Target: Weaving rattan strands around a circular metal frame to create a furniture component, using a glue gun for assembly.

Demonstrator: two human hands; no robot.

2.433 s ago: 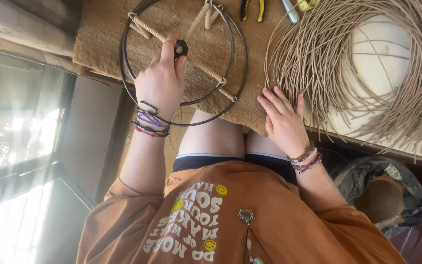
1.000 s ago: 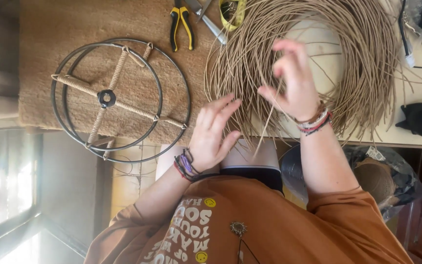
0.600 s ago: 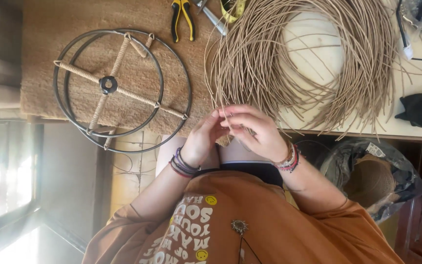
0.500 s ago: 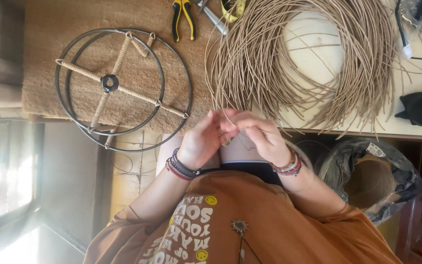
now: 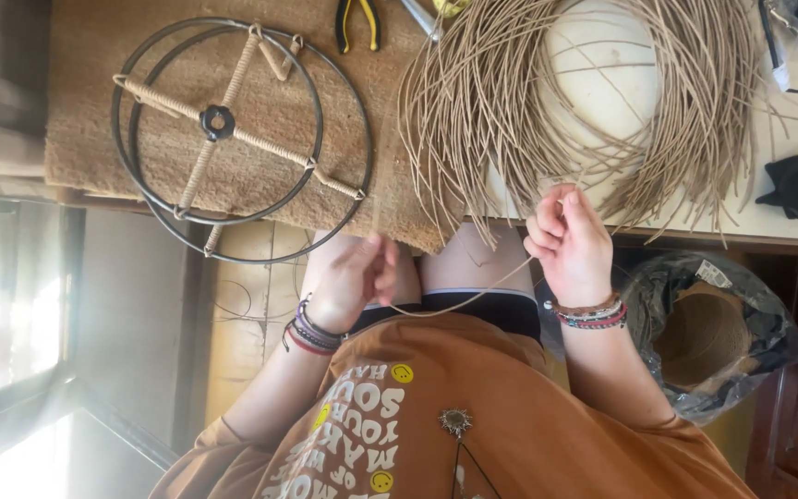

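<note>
Both hands have parted since a moment ago; right hand (image 5: 570,242) pinches one cord (image 5: 473,294) beside the cord coil (image 5: 593,102), left hand (image 5: 355,275) grips its other end; wire frame (image 5: 237,139), left of the coil, seems only spoke-wrapped, rings still bare.

cord (image 5: 473,298): one thin tan strand, pulled out from the coil, sagging in a shallow curve across the lap between both hands.
coil (image 5: 695,102): big loose ring of the same tan cord, lying flat on the table, frayed ends sticking out over the near edge.
</note>
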